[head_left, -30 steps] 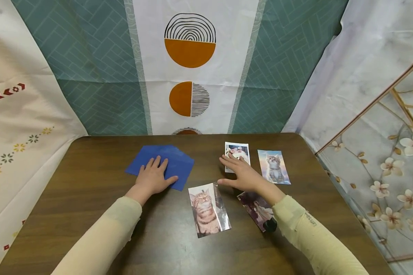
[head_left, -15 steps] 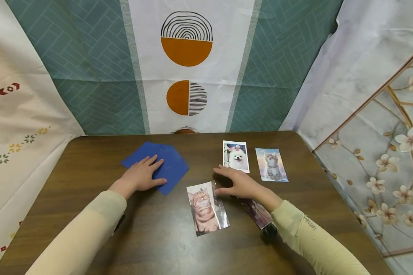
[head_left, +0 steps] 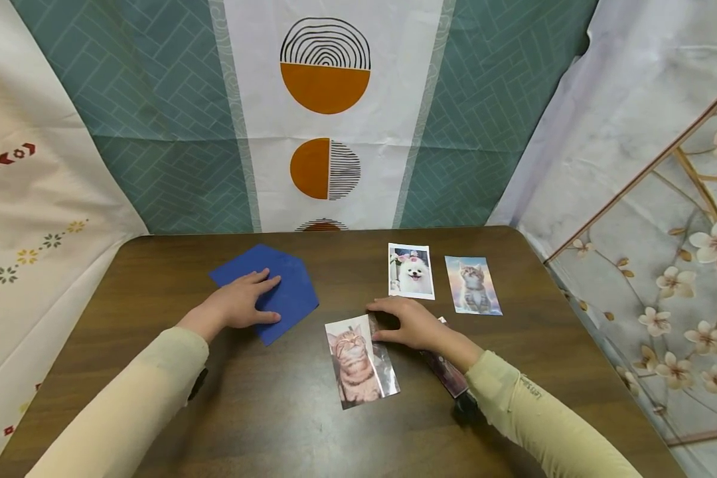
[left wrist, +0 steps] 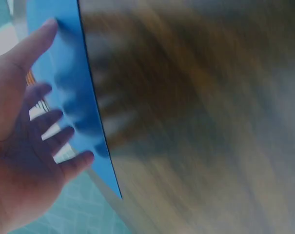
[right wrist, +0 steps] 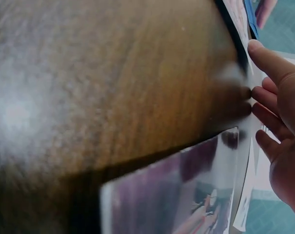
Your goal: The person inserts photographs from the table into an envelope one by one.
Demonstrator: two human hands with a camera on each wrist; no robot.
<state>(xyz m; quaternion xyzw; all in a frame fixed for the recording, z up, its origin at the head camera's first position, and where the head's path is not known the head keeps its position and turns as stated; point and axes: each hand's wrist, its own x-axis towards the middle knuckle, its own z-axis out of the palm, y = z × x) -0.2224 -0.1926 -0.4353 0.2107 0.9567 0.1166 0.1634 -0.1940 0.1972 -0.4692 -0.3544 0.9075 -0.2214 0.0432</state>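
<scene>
On the left half of the table lies a blue envelope (head_left: 293,292) with a pointed flap. My left hand (head_left: 236,304) rests on its left part, fingers and thumb spread. In the left wrist view the envelope (left wrist: 71,48) is seen nearly edge-on beneath the fingers. A photo of an orange cat (head_left: 354,372), with a clear plastic strip along its right side, lies at the middle. My right hand (head_left: 409,324) is low at its upper right corner, thumb by the strip, fingers slightly bent and apart from the thumb. A dark purplish photo (head_left: 447,375) is partly hidden under the right wrist.
Behind the right hand lie a white-bordered photo of a fluffy white dog (head_left: 412,272) and a kitten photo (head_left: 473,287). The brown wooden table (head_left: 311,438) is bounded by hanging cloths at the back and both sides.
The blue envelope has slid left and turned slightly under my left hand. My right hand has drawn back off the dog photo to the corner of the cat photo.
</scene>
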